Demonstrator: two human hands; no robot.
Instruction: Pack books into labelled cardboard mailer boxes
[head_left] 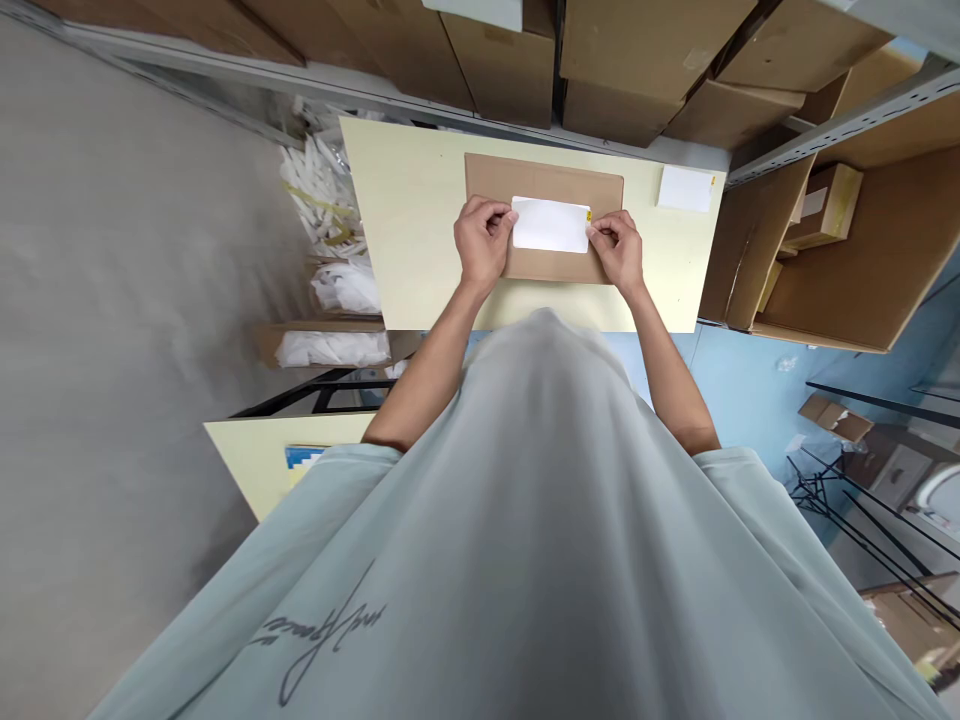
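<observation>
Between my two hands is a white label with a small yellow mark at its right end. It is over a flat brown cardboard piece on the pale yellow table; whether it touches the cardboard I cannot tell. My left hand pinches the label's left edge between thumb and fingers. At the other end, my right hand pinches the right edge near the yellow mark.
A second white label or stack of labels lies at the table's right end. Cardboard boxes fill a shelf along the back. An open carton stands to the right, and white plastic bundles sit left of the table.
</observation>
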